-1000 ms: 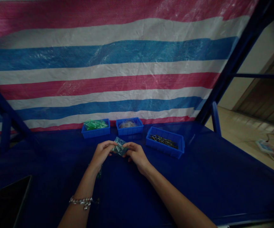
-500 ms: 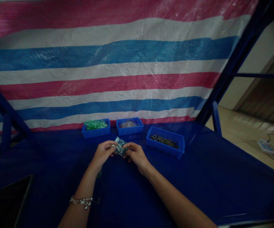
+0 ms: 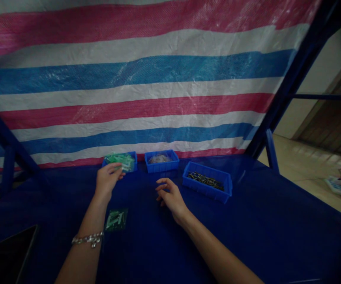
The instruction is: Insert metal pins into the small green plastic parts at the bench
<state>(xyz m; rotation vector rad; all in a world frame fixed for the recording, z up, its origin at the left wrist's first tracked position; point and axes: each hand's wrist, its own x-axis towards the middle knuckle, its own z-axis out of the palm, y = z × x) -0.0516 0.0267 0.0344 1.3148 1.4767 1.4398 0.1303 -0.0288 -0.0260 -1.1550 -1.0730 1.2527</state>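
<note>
Plastic packet [image 3: 127,161] in left hand [image 3: 107,180] at eleven o'clock, pinching it, best done lightly, with fingers of right hand [image 3: 172,199] loosely spread.

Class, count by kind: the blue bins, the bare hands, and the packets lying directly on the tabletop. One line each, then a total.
Blue bins: 3
Hands, left hand and right hand: 2
Packet on the tabletop: 1
Total: 6

The packet [image 3: 116,219] this side of the left fingers [image 3: 113,168] shows green, the bins [image 3: 162,167] blue, the plastic sheeting [image 3: 170,106] beyond red-white-blue stripes.
</note>
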